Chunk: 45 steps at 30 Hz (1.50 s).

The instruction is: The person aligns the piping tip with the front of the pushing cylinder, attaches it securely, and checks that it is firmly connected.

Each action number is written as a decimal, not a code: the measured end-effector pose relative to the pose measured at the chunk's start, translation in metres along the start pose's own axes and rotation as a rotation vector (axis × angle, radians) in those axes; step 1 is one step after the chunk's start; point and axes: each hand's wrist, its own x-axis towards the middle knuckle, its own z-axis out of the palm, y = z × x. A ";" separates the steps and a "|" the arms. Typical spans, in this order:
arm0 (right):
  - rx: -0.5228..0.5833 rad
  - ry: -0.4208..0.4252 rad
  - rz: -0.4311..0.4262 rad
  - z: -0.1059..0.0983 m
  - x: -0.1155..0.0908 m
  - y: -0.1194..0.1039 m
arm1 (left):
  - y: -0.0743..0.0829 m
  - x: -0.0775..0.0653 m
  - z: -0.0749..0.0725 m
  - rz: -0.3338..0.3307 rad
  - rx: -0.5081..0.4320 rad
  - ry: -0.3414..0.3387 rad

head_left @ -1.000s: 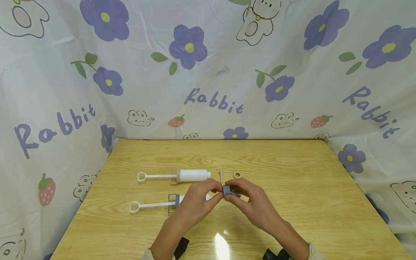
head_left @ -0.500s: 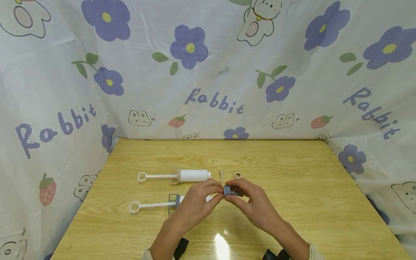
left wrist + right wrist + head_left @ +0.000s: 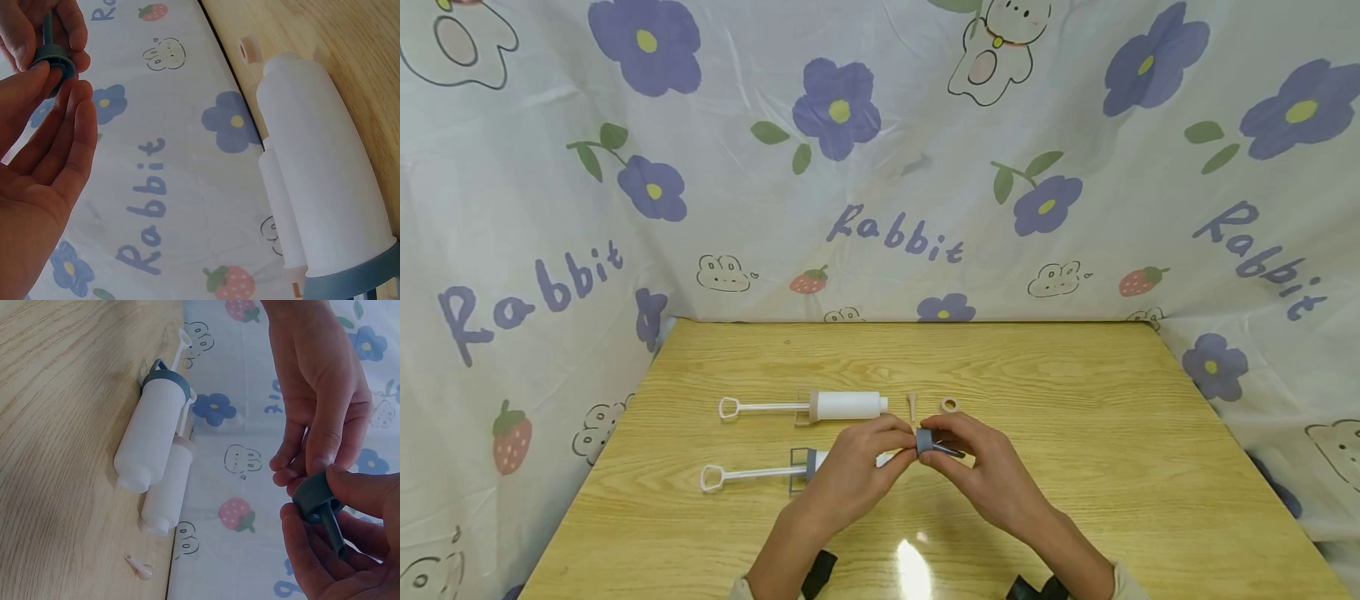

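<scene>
Both hands meet in front of me over a blue-grey ring cap [image 3: 923,440]. A blue-grey tapered nozzle [image 3: 331,531] sticks out through the cap, its tip pointing right. My left hand [image 3: 853,467] pinches the open side of the cap between thumb and fingertips. My right hand [image 3: 992,471] holds the cap's nozzle side between thumb and fingers, the nozzle lying within its curl. Behind the left hand, a white syringe-like barrel [image 3: 150,431] with a blue-grey collar [image 3: 810,464] and white pull handle [image 3: 711,477] lies on the table, partly hidden in the head view.
A second white barrel [image 3: 848,405] with a beige collar lies farther back, parallel to the first. To its right are a small beige nozzle [image 3: 912,404] and a beige ring [image 3: 949,404]. A printed curtain [image 3: 895,283] borders the wooden table [image 3: 1112,433].
The nozzle tip sticks out slightly farther to the right of the cap than before. Both hands keep nearly the same place and grip; the things on the table stay put.
</scene>
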 end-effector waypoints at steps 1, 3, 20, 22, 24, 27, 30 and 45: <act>-0.003 0.003 0.000 0.000 0.000 0.000 | 0.000 0.000 0.000 -0.001 -0.001 -0.002; -0.011 0.007 0.003 0.000 0.000 0.000 | -0.001 0.000 0.000 -0.002 -0.004 -0.004; 0.022 0.022 0.047 -0.001 -0.001 0.002 | -0.004 -0.001 0.000 -0.004 -0.105 -0.017; 0.030 0.022 0.047 -0.002 -0.001 0.002 | -0.004 -0.001 0.000 -0.005 -0.114 -0.014; 0.034 0.025 0.045 -0.002 -0.001 0.002 | -0.004 -0.001 -0.001 -0.005 -0.116 -0.011; 0.033 0.032 0.038 -0.003 -0.001 0.002 | -0.004 -0.001 -0.001 -0.013 -0.112 -0.008; 0.028 0.041 0.029 -0.004 -0.002 0.002 | -0.005 -0.001 -0.002 -0.026 -0.095 -0.006; 0.015 0.041 0.045 -0.007 -0.002 0.002 | -0.005 -0.006 -0.008 -0.081 0.007 -0.022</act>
